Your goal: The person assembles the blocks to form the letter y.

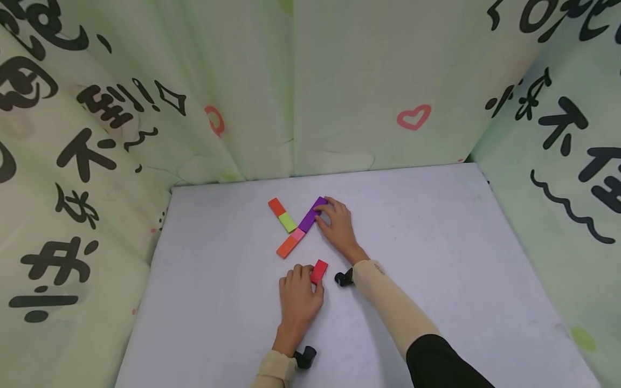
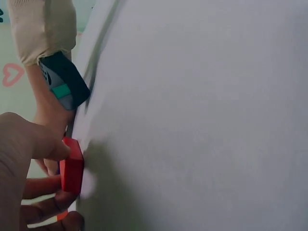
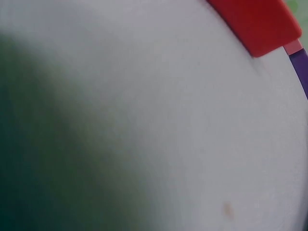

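Left hand (image 1: 298, 293) pinches red block (image 1: 318, 271); right hand (image 1: 337, 226) touches purple block (image 1: 312, 214)

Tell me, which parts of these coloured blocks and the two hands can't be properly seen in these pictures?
- Purple block: in the head view its far end lies under the right hand.
- Red block: in the left wrist view the left hand covers part of it.
- Right wrist view: blurred; shows no fingers, and the frame edge cuts the orange block.
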Motion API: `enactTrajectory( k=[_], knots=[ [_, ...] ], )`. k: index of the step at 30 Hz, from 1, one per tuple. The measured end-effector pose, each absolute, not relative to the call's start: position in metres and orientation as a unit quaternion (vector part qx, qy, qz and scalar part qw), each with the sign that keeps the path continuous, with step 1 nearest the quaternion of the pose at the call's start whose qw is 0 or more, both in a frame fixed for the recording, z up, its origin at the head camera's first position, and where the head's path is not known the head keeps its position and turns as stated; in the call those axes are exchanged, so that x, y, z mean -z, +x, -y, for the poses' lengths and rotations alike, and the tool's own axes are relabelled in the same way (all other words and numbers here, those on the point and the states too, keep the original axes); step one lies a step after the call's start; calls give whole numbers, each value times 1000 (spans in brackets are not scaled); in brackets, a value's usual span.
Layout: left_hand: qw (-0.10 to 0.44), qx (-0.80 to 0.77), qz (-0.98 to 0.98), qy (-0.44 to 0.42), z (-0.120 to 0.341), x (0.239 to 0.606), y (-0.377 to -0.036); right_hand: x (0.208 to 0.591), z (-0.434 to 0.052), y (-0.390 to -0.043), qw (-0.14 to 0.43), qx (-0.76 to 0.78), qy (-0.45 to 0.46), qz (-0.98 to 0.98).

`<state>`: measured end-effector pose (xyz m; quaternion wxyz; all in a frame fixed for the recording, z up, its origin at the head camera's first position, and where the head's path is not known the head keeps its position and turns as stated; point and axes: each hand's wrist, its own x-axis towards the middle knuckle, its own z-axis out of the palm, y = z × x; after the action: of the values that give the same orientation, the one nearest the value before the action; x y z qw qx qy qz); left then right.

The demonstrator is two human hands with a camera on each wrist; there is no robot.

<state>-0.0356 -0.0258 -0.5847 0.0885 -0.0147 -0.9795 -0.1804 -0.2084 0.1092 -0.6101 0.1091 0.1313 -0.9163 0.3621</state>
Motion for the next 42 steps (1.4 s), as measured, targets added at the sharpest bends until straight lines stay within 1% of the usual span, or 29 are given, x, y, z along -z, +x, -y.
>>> enactTrajectory(
  k=[4, 7, 16, 19, 25, 32, 37, 42],
  knots=[
    [119, 146, 981, -49, 32, 587, -36, 609, -109, -209, 118, -369, 133, 912],
    [129, 122, 982, -64, 38, 588, -37, 608, -108, -210, 122, -371, 133, 911],
    [103, 83, 990, -48, 61, 589, -35, 611, -110, -211, 121, -362, 135, 915],
    [108, 74, 990, -49, 69, 587, -37, 610, -110, -212, 122, -362, 133, 915],
    [111, 60, 991, -55, 89, 583, -37, 612, -109, -211, 101, -365, 123, 917],
    [80, 28, 995, -44, 110, 582, -37, 613, -110, -211, 102, -365, 123, 917],
    [81, 13, 996, -42, 118, 582, -41, 611, -110, -212, 110, -369, 123, 915],
    [79, 17, 996, -29, 122, 584, -43, 610, -110, -211, 102, -361, 120, 919]
  ],
)
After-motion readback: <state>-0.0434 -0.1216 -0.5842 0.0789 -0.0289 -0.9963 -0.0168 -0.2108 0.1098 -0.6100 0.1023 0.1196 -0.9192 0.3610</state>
